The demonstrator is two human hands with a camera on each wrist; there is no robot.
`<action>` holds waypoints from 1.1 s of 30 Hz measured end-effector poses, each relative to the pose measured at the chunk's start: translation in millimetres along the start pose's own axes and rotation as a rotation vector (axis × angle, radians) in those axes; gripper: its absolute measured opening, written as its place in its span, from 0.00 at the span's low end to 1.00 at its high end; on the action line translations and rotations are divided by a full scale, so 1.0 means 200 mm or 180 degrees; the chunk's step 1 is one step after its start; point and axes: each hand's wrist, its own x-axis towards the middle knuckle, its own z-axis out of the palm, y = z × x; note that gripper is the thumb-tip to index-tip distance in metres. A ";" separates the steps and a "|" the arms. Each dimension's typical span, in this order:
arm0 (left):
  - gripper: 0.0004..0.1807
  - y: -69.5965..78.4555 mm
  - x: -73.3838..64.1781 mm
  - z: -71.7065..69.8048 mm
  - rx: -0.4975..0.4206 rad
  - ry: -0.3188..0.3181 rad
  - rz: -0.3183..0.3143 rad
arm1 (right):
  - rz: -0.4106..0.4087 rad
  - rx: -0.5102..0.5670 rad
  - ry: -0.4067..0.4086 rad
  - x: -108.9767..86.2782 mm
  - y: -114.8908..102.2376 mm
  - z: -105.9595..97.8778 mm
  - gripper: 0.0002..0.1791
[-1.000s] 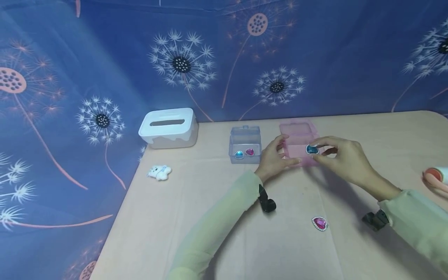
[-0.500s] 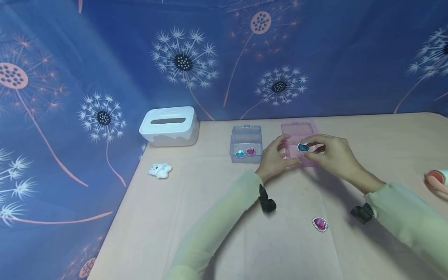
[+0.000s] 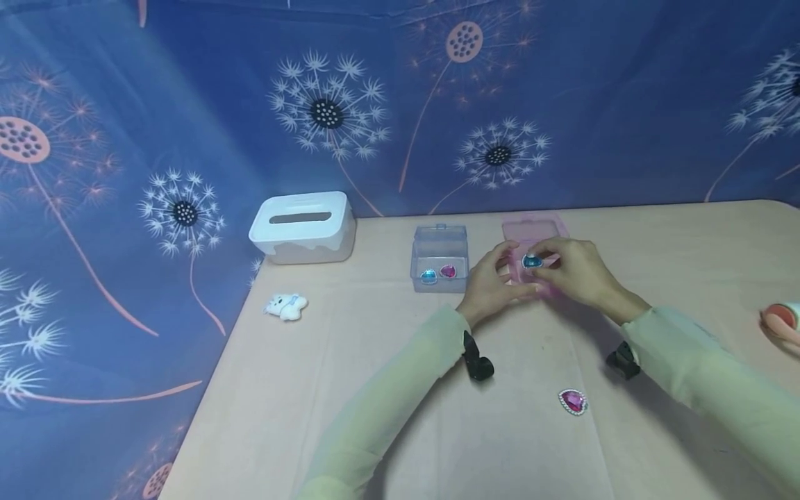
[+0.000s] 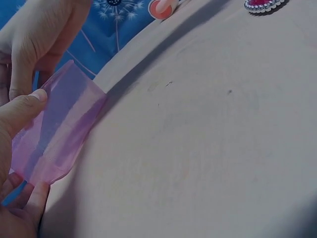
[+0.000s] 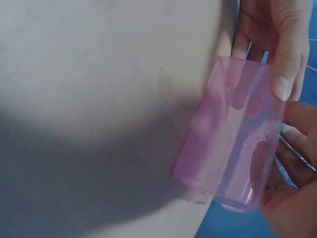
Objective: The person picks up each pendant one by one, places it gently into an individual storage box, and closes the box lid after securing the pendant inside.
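Note:
A see-through pink plastic box stands toward the back of the table with its lid raised. My left hand grips its left side, thumb along the front wall and fingers around the end. Between thumb and fingers of my right hand is a blue gem with a pale sparkly rim, right over the box's opening. The right wrist view shows both hands at the pink wall, the gem hidden there. On the near tabletop lies a pink gem with a beaded silver edge.
Left of the pink box is an open grey-blue clear box with a blue gem and a pink gem inside. Farther left are a white tissue box and a small white figure. An orange-ended white object sits far right.
My right hand has moved left with the blue gem, from the pink box's right side to over its opening. The left hand keeps its grip on the box.

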 end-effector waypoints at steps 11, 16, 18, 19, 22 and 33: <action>0.45 0.00 0.00 0.01 0.0003 -0.0012 0.0062 | 0.0248 0.0089 -0.0415 0.06 0.05 0.01 0.10; 0.44 0.01 -0.01 0.00 -0.0103 -0.0030 0.0031 | 0.0265 0.0014 -0.0615 0.10 0.05 0.02 0.09; 0.45 0.01 -0.01 0.00 -0.0035 -0.0012 0.0047 | 0.0202 -0.0004 -0.0680 0.11 0.05 0.03 0.09; 0.45 0.01 -0.01 0.00 0.0060 0.0005 0.0066 | 0.0175 -0.0009 -0.0712 0.11 0.06 0.04 0.08; 0.45 0.00 -0.01 0.00 0.0346 0.0054 0.0129 | 0.0129 -0.0020 -0.0804 0.12 0.06 0.05 0.08; 0.46 0.00 -0.02 0.00 0.0419 0.0102 0.0109 | 0.0093 -0.0178 -0.0823 0.12 0.06 0.06 0.07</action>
